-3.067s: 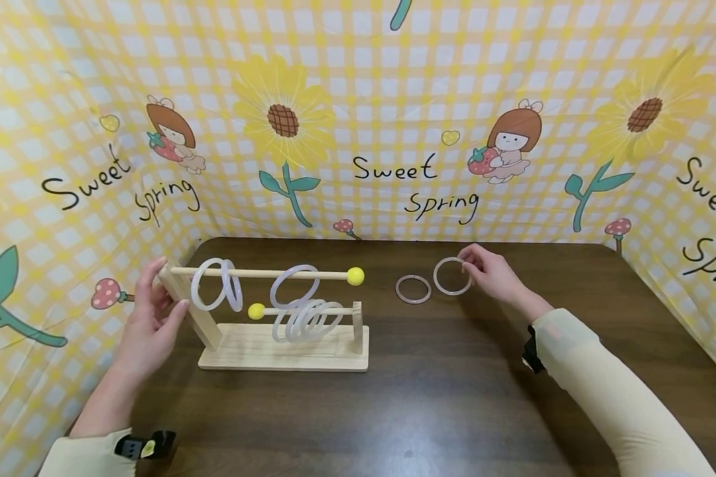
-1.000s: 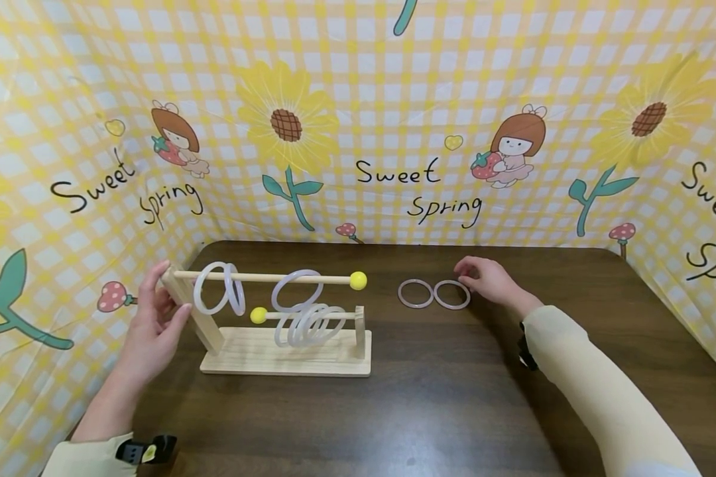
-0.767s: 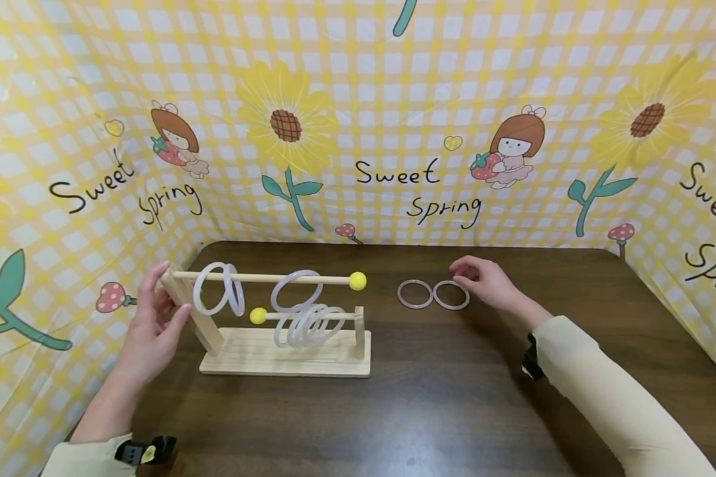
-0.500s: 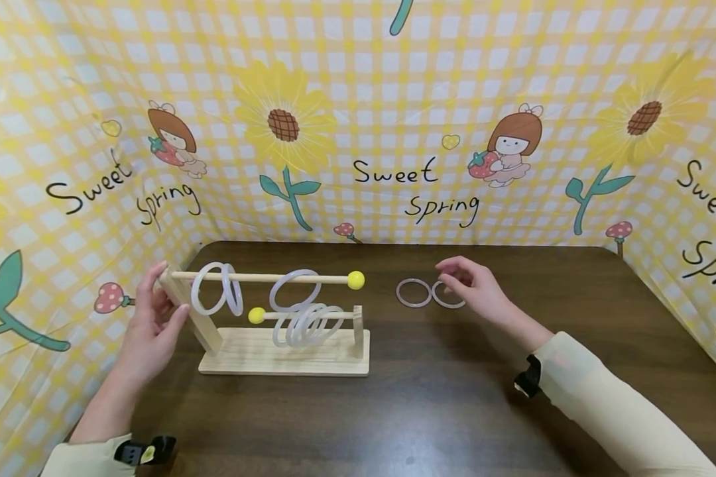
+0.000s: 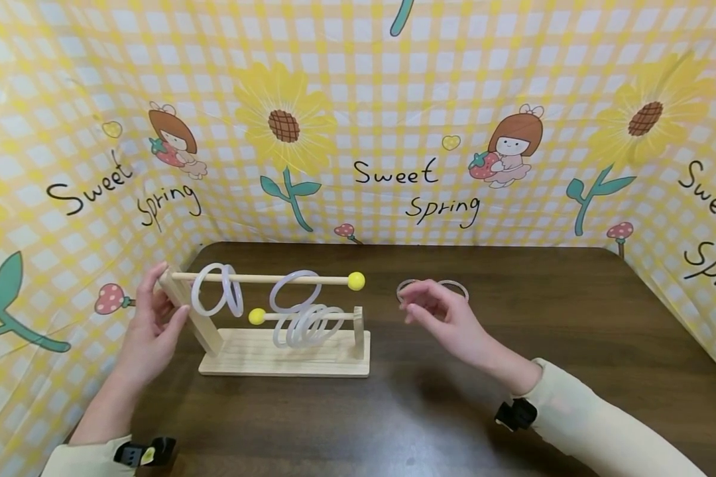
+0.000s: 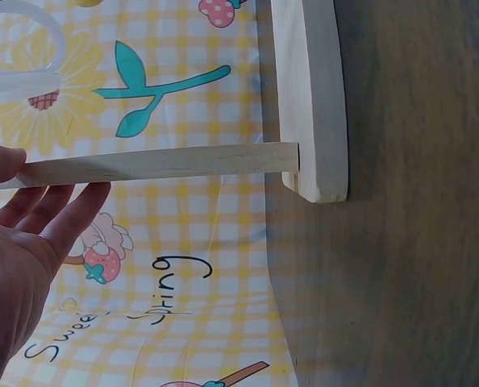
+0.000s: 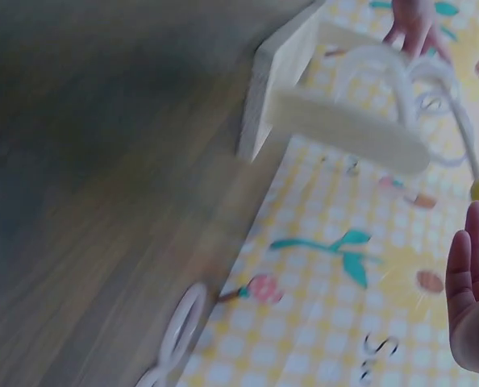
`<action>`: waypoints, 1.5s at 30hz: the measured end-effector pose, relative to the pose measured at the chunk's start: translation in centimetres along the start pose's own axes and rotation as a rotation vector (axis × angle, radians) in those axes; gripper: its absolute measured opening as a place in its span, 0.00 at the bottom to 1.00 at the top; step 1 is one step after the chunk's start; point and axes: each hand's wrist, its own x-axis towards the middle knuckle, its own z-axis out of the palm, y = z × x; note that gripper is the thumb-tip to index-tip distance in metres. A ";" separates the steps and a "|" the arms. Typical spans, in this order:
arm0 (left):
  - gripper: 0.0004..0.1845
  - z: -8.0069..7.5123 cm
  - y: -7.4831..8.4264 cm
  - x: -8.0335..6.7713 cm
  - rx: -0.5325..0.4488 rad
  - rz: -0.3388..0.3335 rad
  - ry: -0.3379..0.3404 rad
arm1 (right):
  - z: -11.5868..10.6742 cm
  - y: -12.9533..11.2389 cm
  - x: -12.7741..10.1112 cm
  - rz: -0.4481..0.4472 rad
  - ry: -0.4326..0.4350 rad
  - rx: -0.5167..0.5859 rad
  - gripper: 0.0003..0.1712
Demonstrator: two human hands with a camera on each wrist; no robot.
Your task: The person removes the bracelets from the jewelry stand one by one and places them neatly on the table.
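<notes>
My left hand (image 5: 146,334) pinches the upright post (image 5: 199,318) of a wooden ring stand between thumb and fingers; the left wrist view shows fingers (image 6: 78,216) along one side of that post. Three translucent rings hang on the upper rod (image 5: 256,277). Several more ring the shorter lower rod (image 5: 271,317). My right hand (image 5: 450,324) hovers right of the stand with loosely bent fingers and nothing in them. It partly hides two pale rings, a left ring (image 5: 399,290) and a right ring (image 5: 465,289), lying on the table. In the right wrist view, fingers (image 7: 460,270) look extended.
Yellow balls cap the upper rod's right end and the lower rod's left end, including the upper ball (image 5: 356,281). The stand's flat base (image 5: 244,361) rests on the dark wooden table (image 5: 310,430). Checked printed cloth (image 5: 394,119) walls the table's back and sides.
My right hand has laid the ring it held upright flat beside the other one, released it, and moved left and nearer, toward the stand. My left hand has stayed on the post.
</notes>
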 end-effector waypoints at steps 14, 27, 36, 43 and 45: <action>0.38 -0.2 -0.1 0.0 -0.005 0.018 0.003 | 6.2 -2.2 1.9 -0.084 -0.146 0.116 0.17; 0.38 -0.1 -0.1 0.0 -0.017 0.010 -0.004 | 10.6 -1.6 4.4 0.009 -0.212 0.101 0.21; 0.38 0.0 0.0 -0.1 -0.015 0.012 0.001 | 12.9 -1.4 5.4 0.096 -0.224 0.111 0.23; 0.38 0.0 0.0 0.0 -0.018 0.019 -0.001 | 13.8 -1.4 5.9 0.097 -0.191 0.140 0.22; 0.38 0.0 -0.1 0.0 -0.018 0.017 -0.001 | 14.0 -1.3 6.0 0.100 -0.182 0.147 0.21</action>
